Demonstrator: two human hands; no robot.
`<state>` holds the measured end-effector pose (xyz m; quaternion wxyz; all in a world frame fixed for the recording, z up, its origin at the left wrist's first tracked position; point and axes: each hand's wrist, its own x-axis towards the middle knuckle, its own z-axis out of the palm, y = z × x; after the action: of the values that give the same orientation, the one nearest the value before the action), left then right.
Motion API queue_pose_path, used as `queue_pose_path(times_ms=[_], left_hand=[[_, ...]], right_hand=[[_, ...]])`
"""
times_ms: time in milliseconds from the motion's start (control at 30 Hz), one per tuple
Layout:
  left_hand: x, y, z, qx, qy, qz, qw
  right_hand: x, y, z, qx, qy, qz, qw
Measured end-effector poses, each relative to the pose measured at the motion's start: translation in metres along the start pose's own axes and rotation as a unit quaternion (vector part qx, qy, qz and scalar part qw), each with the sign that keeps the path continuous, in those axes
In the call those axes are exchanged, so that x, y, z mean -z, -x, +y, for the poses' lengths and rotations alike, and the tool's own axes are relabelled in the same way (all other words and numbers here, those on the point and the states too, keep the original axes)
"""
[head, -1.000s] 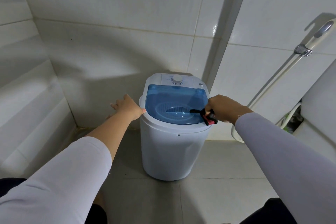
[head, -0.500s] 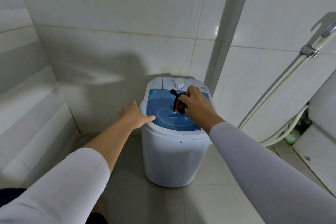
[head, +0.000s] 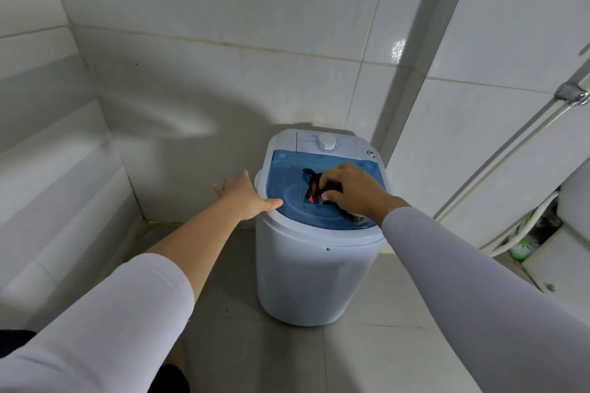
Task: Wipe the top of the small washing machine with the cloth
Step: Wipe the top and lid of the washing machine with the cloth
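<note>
Two arms in pale sleeves reach forward and down from the bottom of the view toward a small white washing machine [head: 306, 271] standing on the tiled floor [head: 367, 357] in a bathroom corner; the wiping appears to be under way, with the cloth on the machine's blue see-through lid [head: 287, 169]; the left hand [head: 247, 196] rests flat against the machine's left rim, fingers straight and holding nothing, thumb lying on the lid's edge, seemingly steadying the machine; the right hand [head: 354, 190] hovers palm down over the middle of the lid, its fingers [head: 325, 183] curled round a bunched dark cloth [head: 314, 190] with a red patch, pressing it to the lid; the next move probably calls for sweeping the cloth over the rest of the lid; farther back sits the white control panel with a round dial [head: 326, 141], not yet reached; behind are the tiled walls.
</note>
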<state>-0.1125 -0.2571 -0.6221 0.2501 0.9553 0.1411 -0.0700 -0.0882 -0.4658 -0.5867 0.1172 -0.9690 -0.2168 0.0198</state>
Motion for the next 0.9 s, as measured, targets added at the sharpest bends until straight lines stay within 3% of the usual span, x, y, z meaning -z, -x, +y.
queue_pose_path(times_ms=[133, 433, 733, 900], left_hand=[[0.000, -0.002, 0.000, -0.002, -0.013, -0.004, 1.000], [-0.008, -0.015, -0.006, 0.008, -0.008, -0.004, 1.000], [-0.017, -0.027, -0.012, 0.018, 0.005, 0.006, 1.000], [-0.018, -0.031, -0.013, 0.021, 0.001, 0.003, 1.000]], right_hand=[[-0.001, -0.001, -0.009, 0.016, 0.027, 0.004, 0.999], [0.000, -0.006, -0.025, 0.142, 0.185, 0.025, 0.972], [0.009, -0.005, -0.026, 0.097, 0.151, -0.046, 0.983], [-0.002, -0.009, -0.026, 0.048, 0.129, -0.015, 0.990]])
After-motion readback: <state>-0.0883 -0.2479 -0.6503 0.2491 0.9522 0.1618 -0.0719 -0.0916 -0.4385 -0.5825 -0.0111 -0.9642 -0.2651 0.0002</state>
